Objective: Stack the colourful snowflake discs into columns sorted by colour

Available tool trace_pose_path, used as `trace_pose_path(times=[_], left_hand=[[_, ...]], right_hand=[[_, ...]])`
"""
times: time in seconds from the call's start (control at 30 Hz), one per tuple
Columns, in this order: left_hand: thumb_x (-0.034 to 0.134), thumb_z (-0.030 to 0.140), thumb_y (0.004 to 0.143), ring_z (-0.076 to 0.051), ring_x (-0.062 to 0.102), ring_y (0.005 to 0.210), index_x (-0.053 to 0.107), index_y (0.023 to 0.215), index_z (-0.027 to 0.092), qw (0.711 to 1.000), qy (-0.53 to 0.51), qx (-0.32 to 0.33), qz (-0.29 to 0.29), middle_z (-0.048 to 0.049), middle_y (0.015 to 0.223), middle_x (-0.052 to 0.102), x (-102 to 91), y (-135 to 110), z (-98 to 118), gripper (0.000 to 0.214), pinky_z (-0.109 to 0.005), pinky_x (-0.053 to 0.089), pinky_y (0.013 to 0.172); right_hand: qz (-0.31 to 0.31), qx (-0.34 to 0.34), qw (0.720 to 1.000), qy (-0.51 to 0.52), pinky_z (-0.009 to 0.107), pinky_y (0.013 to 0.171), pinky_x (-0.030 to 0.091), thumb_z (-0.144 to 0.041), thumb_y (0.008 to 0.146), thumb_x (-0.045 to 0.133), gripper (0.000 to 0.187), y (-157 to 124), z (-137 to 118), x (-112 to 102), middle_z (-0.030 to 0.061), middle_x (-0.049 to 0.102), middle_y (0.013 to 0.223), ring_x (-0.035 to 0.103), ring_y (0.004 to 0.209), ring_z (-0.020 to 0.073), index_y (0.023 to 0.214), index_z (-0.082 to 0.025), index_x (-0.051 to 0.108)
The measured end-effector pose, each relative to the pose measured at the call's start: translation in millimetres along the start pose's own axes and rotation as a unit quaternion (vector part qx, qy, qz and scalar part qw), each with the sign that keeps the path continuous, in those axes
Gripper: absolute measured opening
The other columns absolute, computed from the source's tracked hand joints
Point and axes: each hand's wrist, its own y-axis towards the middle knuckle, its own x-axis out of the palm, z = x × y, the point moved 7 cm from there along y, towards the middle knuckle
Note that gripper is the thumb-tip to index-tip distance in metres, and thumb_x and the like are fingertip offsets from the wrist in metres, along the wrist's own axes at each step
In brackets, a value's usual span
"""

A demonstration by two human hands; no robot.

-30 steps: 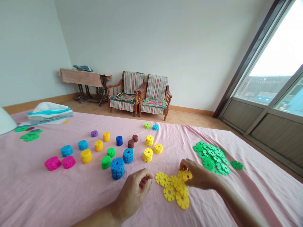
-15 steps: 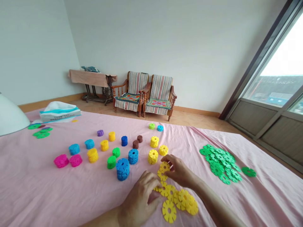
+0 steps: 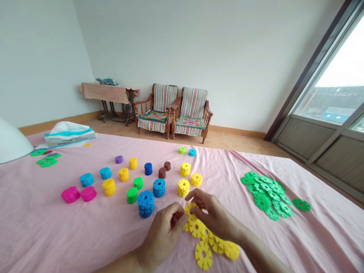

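Observation:
Slotted yellow plastic discs lie in a loose, overlapping spread in front of me, with one disc (image 3: pixel 203 255) closest to me. My right hand (image 3: pixel 217 214) bends over from the right, its thumb and forefinger at a yellow disc (image 3: pixel 191 208) that it partly covers. To the left, my left hand (image 3: pixel 165 232) is closed, thumb against curled fingers, beside that same disc. What its fingertips hold is hidden. Just beyond the hands stand neat yellow stacks, the nearest stack (image 3: pixel 183 187) close to my right fingertips. A tall blue stack (image 3: pixel 146 204) stands left of them.
Small stacks in pink (image 3: pixel 70 194), green, blue, purple and brown stand across the pink cloth (image 3: pixel 108 235). Loose green discs (image 3: pixel 265 193) form a pile at right. A tissue pack (image 3: pixel 70 134) and a white rounded object (image 3: pixel 13 142) are at left. Two chairs (image 3: pixel 190 113) stand beyond.
My right hand has moved left and nearer to me, and a yellow disc has shifted with it. My left hand has drawn back slightly from the discs, its fingers curling closed.

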Motion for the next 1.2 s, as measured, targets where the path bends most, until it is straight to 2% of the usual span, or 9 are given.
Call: trace_pose_path(times=[0.1,0.23,0.4,0.57,0.63,0.7,0.83,0.97,1.2], left_hand=[[0.050,0.039,0.086,-0.009,0.041,0.054,0.047,0.069,0.017,0.996,-0.082,-0.030,-0.010,0.0045,0.059,0.043,-0.5,3.2,-4.6,0.028,-0.020,0.033,0.050],[0.050,0.044,0.086,-0.007,0.040,0.048,0.043,0.071,0.018,0.982,-0.173,-0.071,-0.007,0.0059,0.056,0.044,-2.6,6.1,-15.4,0.031,-0.018,0.033,0.046],[0.051,0.046,0.085,-0.007,0.040,0.046,0.042,0.069,0.018,0.978,-0.192,-0.084,-0.003,0.0062,0.053,0.045,-4.1,7.0,-21.2,0.033,-0.017,0.031,0.044],[0.052,0.049,0.083,-0.007,0.041,0.047,0.043,0.069,0.018,0.976,-0.200,-0.082,-0.006,0.0064,0.055,0.044,-3.0,6.5,-15.7,0.035,-0.018,0.033,0.045],[0.051,0.050,0.083,-0.007,0.042,0.047,0.044,0.070,0.017,0.976,-0.204,-0.079,-0.001,0.0064,0.056,0.044,-3.3,6.5,-13.7,0.036,-0.018,0.033,0.045],[0.051,0.051,0.083,-0.007,0.043,0.047,0.045,0.071,0.017,0.976,-0.200,-0.082,0.002,0.0058,0.057,0.046,-3.4,6.3,-14.2,0.036,-0.018,0.033,0.045],[0.050,0.052,0.083,-0.007,0.045,0.046,0.046,0.071,0.017,0.980,-0.180,-0.084,-0.009,0.0038,0.059,0.050,-1.7,5.7,-17.9,0.037,-0.018,0.033,0.043],[0.049,0.053,0.083,-0.007,0.044,0.046,0.046,0.071,0.017,0.981,-0.178,-0.080,-0.016,0.0033,0.059,0.051,-1.1,5.5,-18.2,0.038,-0.018,0.032,0.043],[0.050,0.050,0.083,-0.007,0.044,0.046,0.046,0.072,0.017,0.979,-0.180,-0.091,-0.025,0.0027,0.059,0.052,0.1,4.5,-18.1,0.036,-0.017,0.032,0.043]], right_hand=[[-0.003,-0.009,1.000,-0.009,0.021,0.059,0.040,-0.015,0.081,0.049,0.022,-1.8,-2.4,0.9,-0.0051,0.049,0.068,0.048,0.061,0.0084,0.102,-0.020,0.050],[0.009,-0.013,0.999,-0.043,0.022,0.060,0.043,-0.013,0.071,0.062,0.043,-2.6,-0.9,-0.2,-0.0041,0.052,0.074,0.051,0.066,0.0102,0.110,-0.023,0.049],[0.031,-0.018,0.998,-0.058,0.024,0.063,0.045,-0.011,0.069,0.063,0.047,-2.5,-1.6,2.6,-0.0025,0.057,0.079,0.053,0.066,0.0101,0.113,-0.023,0.052],[0.031,-0.006,0.998,-0.051,0.023,0.061,0.044,-0.011,0.068,0.062,0.045,-1.3,0.0,0.9,-0.0034,0.054,0.074,0.053,0.065,0.0105,0.111,-0.022,0.053],[0.064,0.004,0.996,-0.054,0.023,0.058,0.044,-0.015,0.069,0.062,0.041,3.5,7.8,-10.1,-0.0033,0.053,0.072,0.052,0.063,0.0103,0.108,-0.021,0.053],[0.134,0.025,0.988,-0.069,0.023,0.057,0.044,-0.020,0.071,0.061,0.036,10.4,22.4,-29.0,-0.0025,0.053,0.073,0.052,0.062,0.0103,0.106,-0.020,0.053],[0.228,0.070,0.966,-0.104,0.027,0.058,0.047,-0.028,0.069,0.063,0.032,26.9,58.2,-59.2,0.0048,0.055,0.097,0.057,0.073,0.0143,0.098,-0.019,0.056],[0.251,0.088,0.955,-0.129,0.031,0.065,0.049,-0.031,0.067,0.064,0.034,40.7,79.3,-66.5,0.0060,0.054,0.102,0.059,0.082,0.0178,0.098,-0.020,0.058],[0.236,0.098,0.962,-0.095,0.032,0.071,0.050,-0.033,0.068,0.062,0.034,51.4,94.1,-58.7,0.0070,0.054,0.104,0.059,0.086,0.0186,0.099,-0.019,0.059]])
